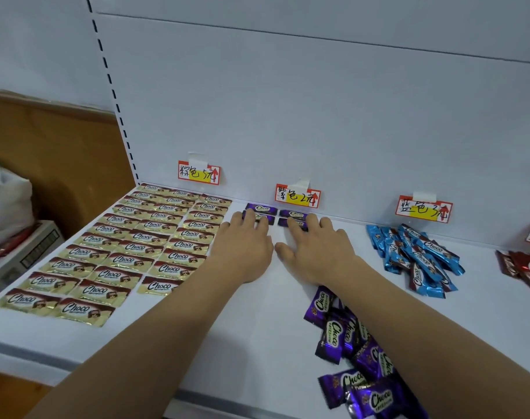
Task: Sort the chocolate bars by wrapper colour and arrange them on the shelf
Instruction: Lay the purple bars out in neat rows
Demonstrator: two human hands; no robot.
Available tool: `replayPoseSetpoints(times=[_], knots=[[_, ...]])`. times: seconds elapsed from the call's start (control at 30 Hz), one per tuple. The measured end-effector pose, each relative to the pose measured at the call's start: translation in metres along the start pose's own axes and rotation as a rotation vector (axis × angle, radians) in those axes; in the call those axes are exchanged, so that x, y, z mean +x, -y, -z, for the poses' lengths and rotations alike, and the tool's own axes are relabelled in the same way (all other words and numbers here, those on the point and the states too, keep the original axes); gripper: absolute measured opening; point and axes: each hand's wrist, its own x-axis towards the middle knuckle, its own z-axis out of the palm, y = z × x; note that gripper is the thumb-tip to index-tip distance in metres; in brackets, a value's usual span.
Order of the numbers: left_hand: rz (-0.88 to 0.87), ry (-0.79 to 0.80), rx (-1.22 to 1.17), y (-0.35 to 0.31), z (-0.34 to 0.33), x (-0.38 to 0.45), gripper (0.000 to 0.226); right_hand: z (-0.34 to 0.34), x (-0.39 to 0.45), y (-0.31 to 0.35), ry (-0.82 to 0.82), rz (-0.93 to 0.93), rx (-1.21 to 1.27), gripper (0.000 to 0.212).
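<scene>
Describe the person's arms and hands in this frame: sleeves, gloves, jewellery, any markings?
Both forearms are bare all the way to the bottom edge of the frame; no sleeve shows. The left hand and right hand wear no gloves. No rings, watch, bracelet or strap is visible on the fingers or wrists, and no markings show. Upper arms are out of view.

Neat rows of bars (130,246) at shelf (257,313) left, loose heap (420,261) right, another heap (357,358) front.
</scene>
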Motion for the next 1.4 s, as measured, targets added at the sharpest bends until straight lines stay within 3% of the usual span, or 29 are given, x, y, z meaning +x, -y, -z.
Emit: replayPoseSetpoints(times=[0.17,0.27,0.4,0.57,0.67,0.8,0.87,1.07,1.23,1.4], knots=[[-0.013,-0.062,0.014,-0.006,0.012,-0.009,0.048,0.009,-0.009,-0.019,0.004,0.053,0.004,0.069],[-0.065,-0.12,-0.154,-0.022,0.026,-0.03,0.03,0.019,-0.021,-0.042,0.052,0.105,-0.001,0.06],[-0.17,-0.028,-0.393,-0.051,0.039,-0.064,0.024,0.027,-0.043,-0.074,0.067,0.166,0.103,0.047],[-0.237,0.118,-0.407,-0.065,0.046,-0.076,0.034,0.04,-0.076,-0.088,0.051,0.253,0.217,0.04],[-0.219,0.125,-0.387,-0.066,0.044,-0.071,0.032,0.051,-0.093,-0.082,0.066,0.299,0.238,0.043],[-0.152,0.1,-0.398,-0.053,0.042,-0.066,0.024,0.059,-0.109,-0.066,0.18,0.364,0.191,0.069],[-0.132,0.088,-0.379,-0.044,0.042,-0.065,0.019,0.056,-0.11,-0.058,0.233,0.374,0.131,0.069],[-0.074,0.002,-0.32,-0.017,0.037,-0.069,0.021,0.05,-0.093,-0.039,0.259,0.36,0.138,0.055],[-0.035,-0.12,-0.368,-0.002,0.029,-0.077,0.024,0.043,-0.074,-0.028,0.156,0.236,0.18,0.061],[-0.068,-0.143,-0.327,0.003,0.022,-0.078,0.021,0.039,-0.073,-0.019,0.102,0.127,0.119,0.044]])
